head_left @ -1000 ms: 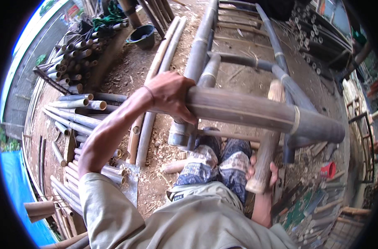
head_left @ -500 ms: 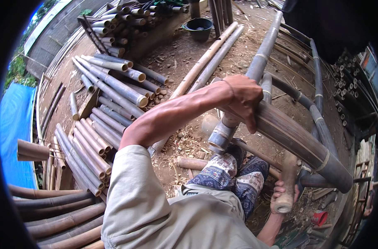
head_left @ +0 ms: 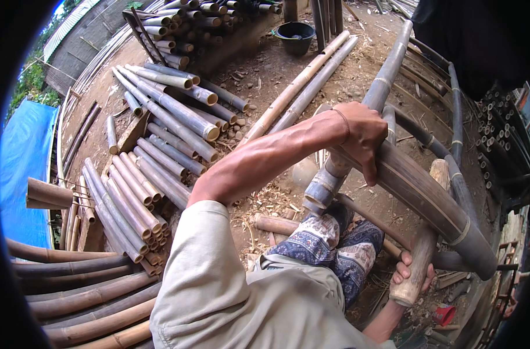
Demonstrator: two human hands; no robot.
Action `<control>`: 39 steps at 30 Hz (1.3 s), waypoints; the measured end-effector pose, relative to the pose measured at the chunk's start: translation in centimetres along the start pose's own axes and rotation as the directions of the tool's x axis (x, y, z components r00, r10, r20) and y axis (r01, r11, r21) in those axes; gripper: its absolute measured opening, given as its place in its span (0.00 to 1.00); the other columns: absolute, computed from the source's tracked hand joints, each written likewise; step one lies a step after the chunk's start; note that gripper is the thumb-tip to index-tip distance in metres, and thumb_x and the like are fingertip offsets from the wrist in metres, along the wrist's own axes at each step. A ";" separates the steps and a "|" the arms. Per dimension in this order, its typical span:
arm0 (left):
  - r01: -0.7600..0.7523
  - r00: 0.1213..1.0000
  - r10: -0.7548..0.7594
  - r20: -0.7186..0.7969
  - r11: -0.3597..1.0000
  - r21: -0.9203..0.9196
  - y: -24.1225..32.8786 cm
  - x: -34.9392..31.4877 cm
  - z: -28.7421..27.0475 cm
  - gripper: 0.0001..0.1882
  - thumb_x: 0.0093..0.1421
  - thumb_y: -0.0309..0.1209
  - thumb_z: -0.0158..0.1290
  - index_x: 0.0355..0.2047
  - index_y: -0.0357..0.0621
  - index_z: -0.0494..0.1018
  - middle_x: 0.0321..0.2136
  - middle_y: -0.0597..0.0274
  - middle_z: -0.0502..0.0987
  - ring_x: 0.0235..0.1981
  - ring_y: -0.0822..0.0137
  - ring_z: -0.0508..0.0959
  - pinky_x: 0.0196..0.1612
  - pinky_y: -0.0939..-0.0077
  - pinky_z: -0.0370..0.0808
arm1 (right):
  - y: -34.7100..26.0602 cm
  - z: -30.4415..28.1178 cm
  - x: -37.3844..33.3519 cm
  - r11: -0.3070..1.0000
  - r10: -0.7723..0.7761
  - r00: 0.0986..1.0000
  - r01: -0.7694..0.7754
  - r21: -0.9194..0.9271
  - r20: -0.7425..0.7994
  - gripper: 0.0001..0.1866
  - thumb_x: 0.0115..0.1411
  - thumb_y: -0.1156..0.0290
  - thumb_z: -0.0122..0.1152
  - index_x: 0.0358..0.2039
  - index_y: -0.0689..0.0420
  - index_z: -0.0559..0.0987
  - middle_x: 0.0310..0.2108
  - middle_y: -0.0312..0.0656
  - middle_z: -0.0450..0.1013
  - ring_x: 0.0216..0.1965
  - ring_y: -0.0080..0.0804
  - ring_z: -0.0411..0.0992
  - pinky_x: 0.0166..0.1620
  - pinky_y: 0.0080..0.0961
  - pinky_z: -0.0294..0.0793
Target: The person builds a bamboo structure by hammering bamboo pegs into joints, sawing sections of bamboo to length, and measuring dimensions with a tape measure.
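Note:
My left hand [head_left: 366, 136] grips the upper end of a thick dark bamboo pole [head_left: 425, 189], its fingers wrapped over the edge. The pole slopes down to the right and belongs to a bamboo frame whose long grey pole [head_left: 387, 70] rises behind my hand. A jointed bamboo end [head_left: 323, 186] sits just under my left wrist, above my knees. Lower right, my right hand [head_left: 413, 273] is closed around a stout wooden club [head_left: 419, 259]. The club stands tilted, and its upper part passes behind the thick pole. Whether the two touch, I cannot tell.
Cut bamboo lengths [head_left: 166, 104] lie in piles at the left, with long curved poles [head_left: 79, 285] nearest me. A black bucket [head_left: 295, 38] stands at the back. Two long poles [head_left: 300, 87] lie on the dirt. A red container [head_left: 444, 314] is at the lower right.
The club in my right hand has swung from a blurred, lower position to a steadier tilt, its top now showing beyond the pole. My left hand keeps its grip; the whole view has shifted slightly.

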State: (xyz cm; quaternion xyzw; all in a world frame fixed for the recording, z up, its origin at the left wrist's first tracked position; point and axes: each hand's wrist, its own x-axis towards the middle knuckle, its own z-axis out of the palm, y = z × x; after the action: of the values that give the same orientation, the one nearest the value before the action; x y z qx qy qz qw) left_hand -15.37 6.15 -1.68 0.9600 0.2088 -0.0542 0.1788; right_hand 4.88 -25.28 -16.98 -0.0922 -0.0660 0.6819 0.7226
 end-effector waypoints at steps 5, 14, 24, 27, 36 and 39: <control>0.021 1.000 -0.022 0.019 0.996 0.086 0.5 -0.3 -0.9 0.36 0.31 0.61 0.67 0.29 0.39 0.80 0.25 0.49 0.80 0.29 0.49 0.81 0.35 0.61 0.77 | 1.5 -2.4 -1.0 0.981 -0.102 0.993 0.090 -0.175 -0.063 0.38 0.64 0.52 0.47 0.63 0.66 0.48 0.44 0.52 0.61 0.37 0.41 0.68 0.38 0.41 0.75; 0.009 1.000 -0.009 0.007 0.996 0.087 0.3 0.4 -0.1 0.35 0.32 0.61 0.67 0.28 0.40 0.81 0.26 0.50 0.81 0.31 0.51 0.82 0.37 0.64 0.78 | 0.2 -1.7 0.9 0.998 -0.013 0.998 0.017 -0.064 0.065 0.36 0.62 0.50 0.51 0.55 0.67 0.53 0.42 0.50 0.60 0.38 0.41 0.68 0.38 0.42 0.74; -0.025 0.999 0.029 -0.041 0.995 0.092 -1.3 1.2 1.0 0.33 0.35 0.58 0.68 0.29 0.40 0.78 0.22 0.55 0.79 0.25 0.57 0.80 0.31 0.64 0.77 | -0.7 0.0 1.6 0.995 0.008 0.997 -0.016 0.099 0.081 0.44 0.64 0.52 0.49 0.67 0.61 0.38 0.44 0.52 0.59 0.39 0.43 0.68 0.40 0.45 0.74; -0.048 0.997 0.054 -0.049 0.991 0.126 -1.6 1.7 1.5 0.34 0.34 0.59 0.67 0.30 0.42 0.77 0.23 0.56 0.79 0.27 0.57 0.80 0.34 0.64 0.76 | 0.1 -1.1 0.6 0.999 -0.034 0.994 0.030 0.041 0.102 0.43 0.63 0.52 0.49 0.68 0.56 0.39 0.44 0.52 0.60 0.39 0.44 0.68 0.40 0.46 0.74; -0.029 0.999 0.033 -0.042 0.995 0.097 -1.0 0.9 1.0 0.36 0.33 0.61 0.67 0.29 0.40 0.76 0.23 0.51 0.79 0.28 0.50 0.80 0.34 0.60 0.75 | -1.2 0.4 1.8 0.999 -0.008 0.998 0.005 0.039 0.070 0.44 0.64 0.53 0.49 0.67 0.61 0.36 0.42 0.52 0.61 0.37 0.41 0.70 0.38 0.42 0.75; -0.038 0.999 0.038 -0.007 0.999 -0.006 -0.8 1.3 1.0 0.38 0.32 0.63 0.67 0.30 0.39 0.76 0.22 0.51 0.78 0.27 0.52 0.80 0.33 0.60 0.75 | 0.0 -0.8 0.0 0.998 -0.049 0.996 0.052 -0.043 0.075 0.43 0.63 0.50 0.50 0.66 0.61 0.42 0.43 0.52 0.60 0.36 0.44 0.70 0.37 0.44 0.76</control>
State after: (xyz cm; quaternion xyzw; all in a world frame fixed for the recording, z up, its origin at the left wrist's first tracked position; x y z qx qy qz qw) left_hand -14.58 7.00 -3.07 0.9634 0.1912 -0.0469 0.1818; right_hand 5.01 -25.35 -17.74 -0.0812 -0.1102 0.6646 0.7346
